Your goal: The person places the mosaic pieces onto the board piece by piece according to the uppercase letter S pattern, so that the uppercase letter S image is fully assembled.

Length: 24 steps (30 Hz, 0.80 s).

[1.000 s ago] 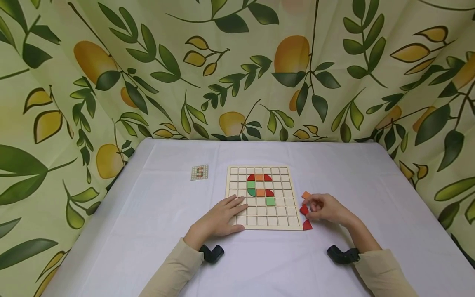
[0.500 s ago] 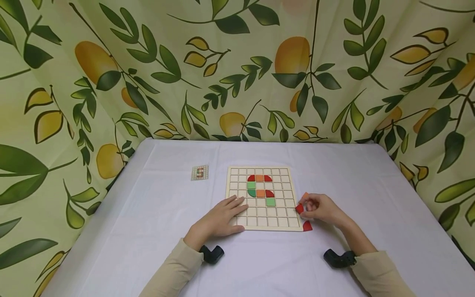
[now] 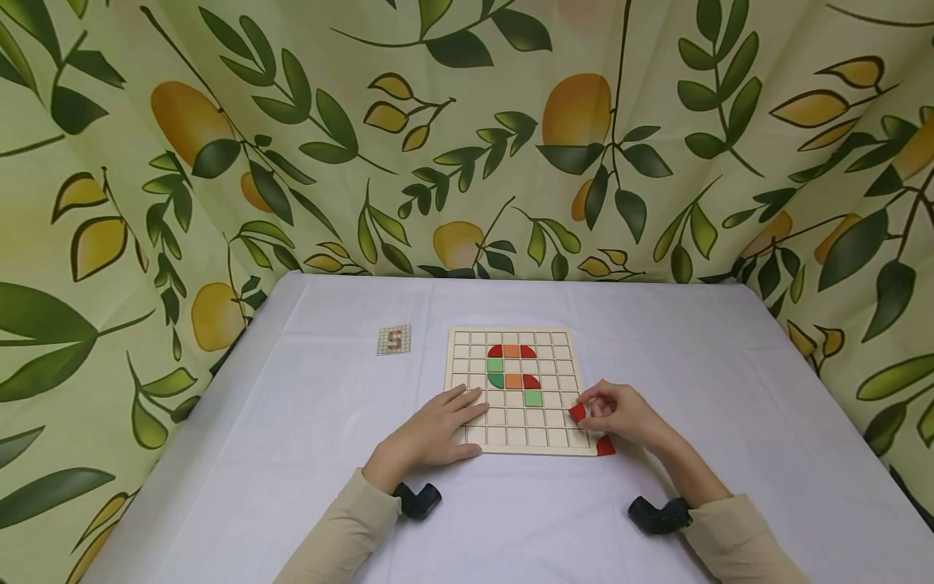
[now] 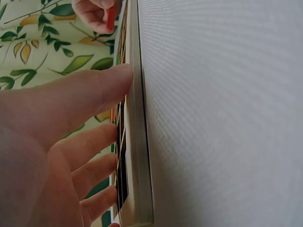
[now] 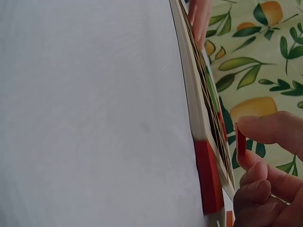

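A wooden grid board (image 3: 503,438) lies on the white cloth. My left hand (image 3: 430,426) rests spread on its near left corner, fingers straight, thumb at the near edge in the left wrist view. Thumb and forefinger of my right hand (image 3: 623,414) pinch a red tile (image 3: 578,412) with a curved side, held above the board's right part; the right wrist view shows this pinched red tile (image 5: 241,143) edge-on. Red, orange and green tiles (image 3: 513,381) form a curving figure in the board's cells. Another red tile (image 3: 606,445) lies against the near right corner.
A small card (image 3: 394,340) printed with a coloured S on a grid lies left of the board. An orange piece (image 5: 229,218) shows partly below the right fingers. Black devices (image 3: 419,500) sit at both wrists. A leaf-and-fruit curtain (image 3: 467,146) hangs behind the table.
My right hand has carried the red tile leftward from beside the board to over its right part. The orange tile beside it is now hidden in the head view. My left hand stays put.
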Available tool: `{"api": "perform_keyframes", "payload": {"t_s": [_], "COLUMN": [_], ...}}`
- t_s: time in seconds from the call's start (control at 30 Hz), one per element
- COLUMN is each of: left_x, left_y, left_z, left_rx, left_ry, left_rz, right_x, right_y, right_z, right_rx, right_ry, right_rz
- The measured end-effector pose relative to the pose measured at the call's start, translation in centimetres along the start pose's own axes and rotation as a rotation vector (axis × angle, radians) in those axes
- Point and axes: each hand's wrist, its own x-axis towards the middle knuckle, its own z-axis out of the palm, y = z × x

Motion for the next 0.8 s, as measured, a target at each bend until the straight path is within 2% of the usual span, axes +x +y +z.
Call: {"api": "perform_keyframes", "payload": {"t_s": [0.27, 0.63, 0.8], "left_x": [0.0, -0.1, -0.1], "left_y": [0.0, 0.0, 0.0], "left_z": [0.0, -0.1, -0.1], "left_rx": [0.006, 0.012, 0.013], "left_ry": [0.004, 0.013, 0.015], "left_rz": [-0.002, 0.012, 0.016], "right_x": [0.2, 0.7, 0.9], "right_y": [-0.8, -1.3, -1.5], "right_z": [0.6, 1.4, 1.8], "right_rx": [0.016, 0.013, 0.023], "right_ry": [0.012, 0.017, 0.011], "right_rz": [0.052, 0.048, 0.015]}}
